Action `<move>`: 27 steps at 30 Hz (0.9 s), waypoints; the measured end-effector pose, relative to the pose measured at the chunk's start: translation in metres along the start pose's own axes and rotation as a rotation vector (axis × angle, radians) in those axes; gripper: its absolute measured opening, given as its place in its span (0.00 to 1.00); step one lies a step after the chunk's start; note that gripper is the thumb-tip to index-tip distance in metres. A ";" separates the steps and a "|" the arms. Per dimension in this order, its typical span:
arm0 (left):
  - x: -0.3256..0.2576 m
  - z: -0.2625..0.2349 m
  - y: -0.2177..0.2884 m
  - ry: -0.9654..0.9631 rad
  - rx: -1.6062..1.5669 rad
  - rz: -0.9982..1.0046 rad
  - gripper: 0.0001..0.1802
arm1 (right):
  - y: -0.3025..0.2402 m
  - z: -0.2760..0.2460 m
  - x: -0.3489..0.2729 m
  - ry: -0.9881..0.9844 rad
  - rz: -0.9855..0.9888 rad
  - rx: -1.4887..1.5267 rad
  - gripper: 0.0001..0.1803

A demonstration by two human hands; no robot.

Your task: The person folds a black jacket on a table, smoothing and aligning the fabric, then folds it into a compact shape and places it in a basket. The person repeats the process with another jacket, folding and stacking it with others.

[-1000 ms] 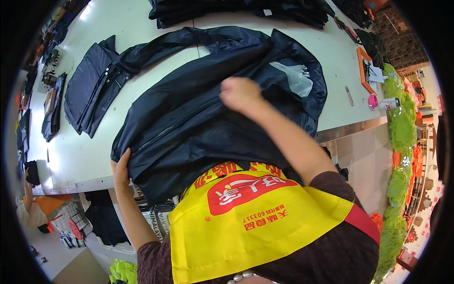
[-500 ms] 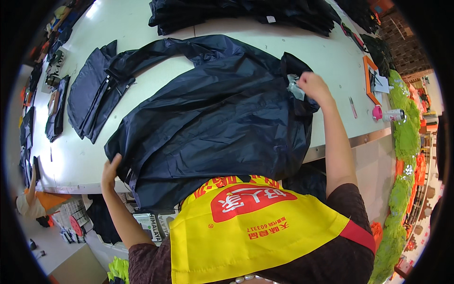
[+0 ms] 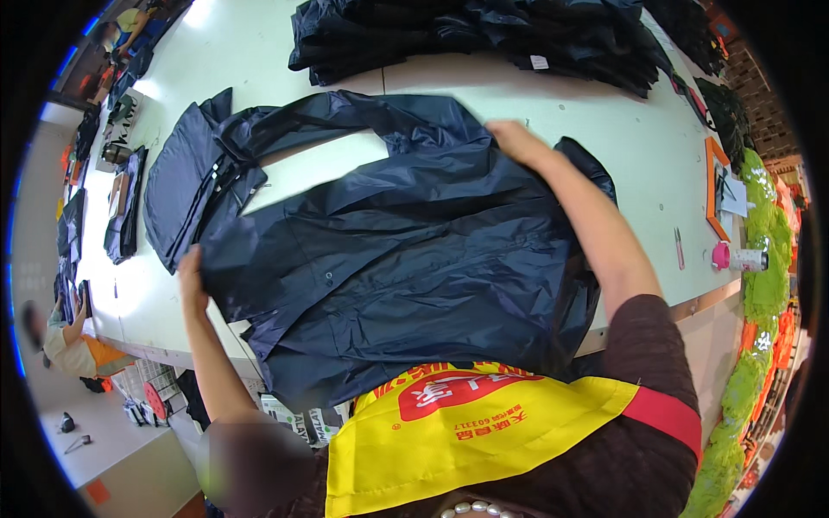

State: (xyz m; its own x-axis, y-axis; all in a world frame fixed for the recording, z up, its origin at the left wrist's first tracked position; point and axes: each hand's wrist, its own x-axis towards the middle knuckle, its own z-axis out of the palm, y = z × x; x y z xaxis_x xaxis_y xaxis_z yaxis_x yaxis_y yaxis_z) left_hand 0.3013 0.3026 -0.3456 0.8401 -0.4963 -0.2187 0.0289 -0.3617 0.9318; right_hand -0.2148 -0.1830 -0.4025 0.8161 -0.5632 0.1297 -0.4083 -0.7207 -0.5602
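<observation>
A dark navy jacket (image 3: 397,259) lies spread flat on the pale table (image 3: 535,108), its hem hanging over the near edge. My left hand (image 3: 192,276) grips the jacket's left edge near the table's front. My right hand (image 3: 511,138) rests on the jacket's upper part near the collar, fingers curled into the fabric. One sleeve (image 3: 302,125) stretches toward the far left.
A stack of dark folded garments (image 3: 484,39) lies along the far edge. More navy pieces (image 3: 177,190) lie at the left. An orange-framed object (image 3: 717,190), a pen and a pink-capped bottle (image 3: 743,257) sit at the right. Another person (image 3: 73,345) is at the lower left.
My right hand has moved from the jacket's right side up and left to its collar area. My left hand has slid up along the left edge. The jacket lies flatter.
</observation>
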 end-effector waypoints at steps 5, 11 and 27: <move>0.019 0.018 -0.009 0.286 -0.050 0.275 0.17 | 0.004 -0.067 0.041 0.397 0.325 -0.371 0.15; 0.036 0.067 -0.007 0.680 0.735 0.201 0.24 | -0.001 -0.072 0.042 0.568 0.195 -0.233 0.16; -0.150 0.238 0.018 -0.185 0.746 0.766 0.23 | -0.031 -0.046 -0.126 -0.081 0.403 0.186 0.11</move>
State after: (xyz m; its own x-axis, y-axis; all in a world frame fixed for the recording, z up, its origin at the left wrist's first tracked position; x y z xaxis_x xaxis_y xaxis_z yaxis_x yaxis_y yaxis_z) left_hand 0.0466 0.1829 -0.3652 0.3987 -0.8829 0.2481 -0.8574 -0.2629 0.4424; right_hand -0.3237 -0.1085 -0.3636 0.6393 -0.7453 -0.1895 -0.6260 -0.3612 -0.6911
